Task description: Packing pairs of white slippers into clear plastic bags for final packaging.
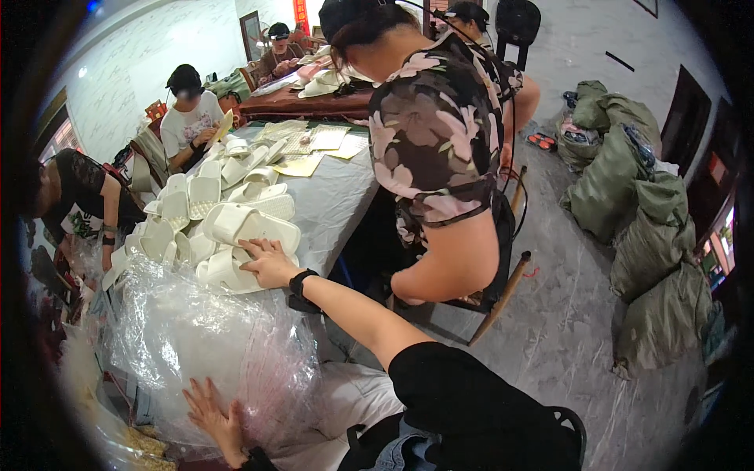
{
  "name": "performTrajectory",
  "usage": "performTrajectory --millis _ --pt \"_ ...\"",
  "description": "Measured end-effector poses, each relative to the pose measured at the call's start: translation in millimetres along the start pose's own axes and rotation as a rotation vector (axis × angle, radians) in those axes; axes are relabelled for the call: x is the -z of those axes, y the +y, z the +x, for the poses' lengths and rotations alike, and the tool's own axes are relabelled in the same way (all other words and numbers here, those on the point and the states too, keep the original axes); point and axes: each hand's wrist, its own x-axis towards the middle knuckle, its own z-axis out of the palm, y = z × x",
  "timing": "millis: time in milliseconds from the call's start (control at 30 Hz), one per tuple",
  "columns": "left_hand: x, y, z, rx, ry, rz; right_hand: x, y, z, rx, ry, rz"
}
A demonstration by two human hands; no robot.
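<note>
My right hand (269,264) reaches onto the near end of a pile of cream slide sandals. Its fingers are apart and touch the slides. An upper slide (255,225) with a broad strap lies just beyond them, and a lower slide (226,271) sits beside the thumb. My left hand (216,416) lies spread on a large clear plastic bag (188,330) that bulges in front of me. What fills the bag is hard to make out through the shine. Dark bands circle both wrists.
A covered table (334,204) bears the slides and yellowish sheets (326,140). Close on the right, a person in a floral top (440,133) sits on a chair. Other people work around the tables. Stuffed green sacks (660,314) line the floor at right.
</note>
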Motion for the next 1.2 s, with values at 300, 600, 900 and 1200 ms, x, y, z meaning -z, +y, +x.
performTrajectory --millis 300,600,900,1200 --pt "-3.1 -2.3 0.2 0.008 -0.035 0.054 0.9 -1.0 -3.2 -0.001 0.01 -0.017" --pt "5.2 5.4 -0.8 0.027 -0.027 -0.017 3.6 -1.9 0.5 -0.031 -0.052 -0.022" --pt "9.9 11.2 -1.6 0.032 -0.001 -0.059 0.3 0.8 -0.6 -0.018 -0.028 -0.061" --pt "13.1 8.8 -7.4 0.031 -0.038 -0.097 -16.4 6.3 -1.8 0.039 0.053 -0.086"
